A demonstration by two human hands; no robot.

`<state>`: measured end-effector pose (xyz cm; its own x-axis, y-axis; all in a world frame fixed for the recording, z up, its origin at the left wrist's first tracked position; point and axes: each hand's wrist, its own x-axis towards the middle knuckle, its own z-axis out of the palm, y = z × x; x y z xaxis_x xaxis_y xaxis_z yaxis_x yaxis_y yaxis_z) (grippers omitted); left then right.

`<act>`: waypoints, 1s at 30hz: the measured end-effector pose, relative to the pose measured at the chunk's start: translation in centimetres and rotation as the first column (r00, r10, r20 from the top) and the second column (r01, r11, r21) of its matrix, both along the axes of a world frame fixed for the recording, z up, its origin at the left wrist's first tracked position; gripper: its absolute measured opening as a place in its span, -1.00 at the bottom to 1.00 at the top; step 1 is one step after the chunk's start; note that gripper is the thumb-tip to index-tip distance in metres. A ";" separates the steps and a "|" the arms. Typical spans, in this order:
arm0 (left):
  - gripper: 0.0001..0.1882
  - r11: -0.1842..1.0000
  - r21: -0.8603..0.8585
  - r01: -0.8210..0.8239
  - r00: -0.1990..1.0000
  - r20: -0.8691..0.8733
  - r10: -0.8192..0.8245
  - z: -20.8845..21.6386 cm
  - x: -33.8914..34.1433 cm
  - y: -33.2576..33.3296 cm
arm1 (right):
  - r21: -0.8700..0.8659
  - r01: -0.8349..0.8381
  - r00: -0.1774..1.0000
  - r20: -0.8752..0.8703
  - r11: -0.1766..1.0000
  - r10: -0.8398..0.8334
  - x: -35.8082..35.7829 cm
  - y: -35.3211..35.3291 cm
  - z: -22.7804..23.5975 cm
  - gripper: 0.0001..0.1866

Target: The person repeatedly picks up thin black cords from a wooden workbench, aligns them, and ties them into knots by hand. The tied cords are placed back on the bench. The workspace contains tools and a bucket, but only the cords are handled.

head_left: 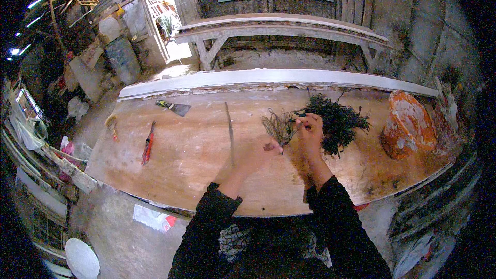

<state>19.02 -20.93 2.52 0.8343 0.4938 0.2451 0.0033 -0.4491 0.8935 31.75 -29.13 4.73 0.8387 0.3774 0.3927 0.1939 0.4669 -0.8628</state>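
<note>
Over the wooden worktop point(191, 175), my left hand point(263, 149) is closed at the base of a loose bundle of thin brownish strands point(279, 125); motion blurs part of this hand. To its right my right hand point(311, 126) is raised, with thumb and fingers pinched together. What lies in that pinch is too small to make out. Just beyond and beside the right hand spreads a bushy clump of dark green strands point(341, 121), partly covered by the fingers. A thin dark rod point(229, 124) lies left of my left hand.
On the left lie a putty knife point(178, 108), a red-handled tool point(149, 144) and a small brush point(111, 125). An orange bucket point(408, 126) smeared with white stands at the right end. A white strip point(279, 76) edges the far side; behind it stands a long bench point(279, 30).
</note>
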 end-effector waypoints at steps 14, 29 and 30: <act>-0.93 0.817 -0.074 -0.573 0.800 0.166 0.576 -2.6 -0.4 5.8 | -0.377 -0.646 0.536 0.396 0.664 0.746 -6.0 -1.0 0.0 -0.86; -0.94 0.886 -0.066 -0.459 0.856 0.232 0.461 -1.6 0.1 4.1 | -0.403 -0.692 0.608 0.125 0.600 0.784 -3.3 -1.1 -0.2 -0.92; -0.94 0.887 -0.112 -0.448 0.858 0.224 0.462 -1.5 0.1 3.9 | -0.381 -0.655 0.671 0.106 0.653 0.734 -2.8 -1.1 -0.4 -0.94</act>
